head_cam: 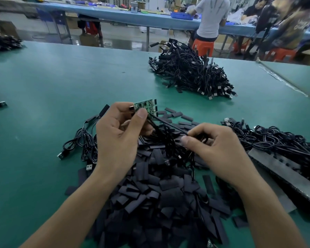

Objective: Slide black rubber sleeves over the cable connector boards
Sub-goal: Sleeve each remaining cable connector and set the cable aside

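The left hand [118,133] pinches a bare green board [146,106] between thumb and fingers, raised above the table [61,77]. The right hand [213,151] pinches the board's black cable [168,125] lower down; whether it also holds a sleeve I cannot tell. No sleeve covers this board yet, so this piece looks barely begun. A big pile of loose sleeves [159,194] lies under the hands and a heap of cables [279,142] waits at the right, so much seems left. The far heap [191,74] appears sleeved, likely finished work.
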Motion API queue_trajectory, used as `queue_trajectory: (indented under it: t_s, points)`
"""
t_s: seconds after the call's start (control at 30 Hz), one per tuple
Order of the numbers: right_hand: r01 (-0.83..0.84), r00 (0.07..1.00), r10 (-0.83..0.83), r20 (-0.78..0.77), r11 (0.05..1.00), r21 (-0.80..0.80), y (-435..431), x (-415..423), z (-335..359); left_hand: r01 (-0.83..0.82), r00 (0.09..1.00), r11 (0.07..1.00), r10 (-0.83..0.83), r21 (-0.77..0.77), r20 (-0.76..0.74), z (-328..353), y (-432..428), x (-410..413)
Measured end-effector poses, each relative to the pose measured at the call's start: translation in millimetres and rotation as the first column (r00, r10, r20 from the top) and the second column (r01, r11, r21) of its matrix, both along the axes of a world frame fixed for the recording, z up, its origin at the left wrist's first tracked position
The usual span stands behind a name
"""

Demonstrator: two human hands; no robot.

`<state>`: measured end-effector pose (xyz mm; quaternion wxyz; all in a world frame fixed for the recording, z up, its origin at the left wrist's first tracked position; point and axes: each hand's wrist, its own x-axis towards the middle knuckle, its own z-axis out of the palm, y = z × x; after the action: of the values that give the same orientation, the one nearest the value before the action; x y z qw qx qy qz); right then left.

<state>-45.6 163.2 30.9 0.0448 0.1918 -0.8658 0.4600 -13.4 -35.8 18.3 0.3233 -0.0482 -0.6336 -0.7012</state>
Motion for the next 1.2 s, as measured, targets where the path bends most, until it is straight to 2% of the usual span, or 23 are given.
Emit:
queue_trajectory:
  t_s: [0.1,0.2,0.3,0.37,0.47,0.57,0.63,0.7,0.77,0.83,0.93,1.03,1.1,1.2]
  points:
    - [0.041,0.999,-0.044,-0.016,0.986,-0.162,-3,1,6,0.05,0.999,0.996,-0.049,0.078,-0.023,3,4,2]
    - [0.007,1.0,-0.013,-0.026,0.978,-0.209,-8,5,6,0.154,0.988,0.965,-0.156,0.212,-0.004,4,8,2]
    - [-0.081,0.996,0.083,0.022,0.994,-0.067,-14,9,0,0.261,0.961,0.907,-0.277,0.331,0.002,4,11,3]
    - [-0.07,0.998,0.069,0.009,0.996,0.059,-18,11,-6,0.335,0.933,0.856,-0.36,0.395,-0.011,2,14,3]
    - [0.016,0.997,-0.012,-0.081,0.998,0.058,-22,9,-8,0.384,0.905,0.82,-0.425,0.425,0.003,-2,14,1]
    - [0.126,0.963,-0.115,-0.243,0.992,0.029,-20,7,-6,0.33,0.922,0.891,-0.375,0.313,0.096,-4,9,-2]
    - [0.188,0.929,-0.17,-0.329,0.982,0.022,-15,7,-3,0.235,0.947,0.971,-0.239,0.044,0.216,-7,3,-4]
    - [0.226,0.904,-0.199,-0.379,0.974,0.025,-10,7,1,0.21,0.951,0.956,-0.152,-0.203,0.268,-11,1,-4]
    - [0.246,0.898,-0.202,-0.39,0.967,0.064,-8,8,4,0.225,0.941,0.942,-0.144,-0.25,0.305,-13,1,-3]
    - [0.237,0.902,-0.172,-0.396,0.964,0.121,-8,9,6,0.209,0.922,0.967,-0.146,-0.146,0.358,-14,3,-2]
    - [0.175,0.926,-0.09,-0.366,0.963,0.206,-9,12,7,0.149,0.9,0.978,-0.194,0.144,0.389,-15,1,-5]
    - [0.032,0.988,0.035,-0.153,0.91,0.414,-10,11,6,0.118,0.9,0.926,-0.252,0.358,0.356,-19,5,-6]
    - [-0.074,0.997,0.079,0.006,0.902,0.426,-13,12,4,0.115,0.904,0.922,-0.252,0.37,0.347,-21,8,-7]
    - [-0.048,0.999,0.049,0.003,0.971,0.233,-14,12,6,0.147,0.914,0.948,-0.24,0.282,0.328,-21,12,-7]
